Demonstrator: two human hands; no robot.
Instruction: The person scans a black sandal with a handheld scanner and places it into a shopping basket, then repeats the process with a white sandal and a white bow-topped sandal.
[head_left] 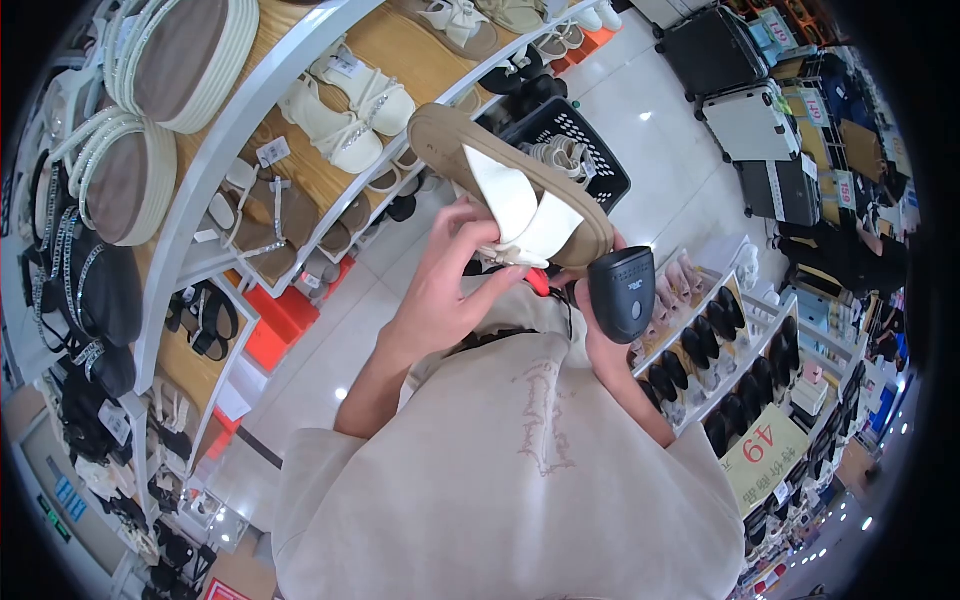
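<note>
While the left hand (450,275) grips it, the sandal (510,185) slants upper-left to lower-right.

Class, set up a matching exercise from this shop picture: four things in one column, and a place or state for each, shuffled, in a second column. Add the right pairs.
Things:
1. sandal
2. barcode scanner
3. black basket
4. suitcases

Places or states:
A. on the floor, holding pale sandals
B. held in the left hand, sole outward
C. standing on the floor far across the aisle
D. held in the right hand, next to the sandal

Pairs: 1-B, 2-D, 3-A, 4-C
</note>
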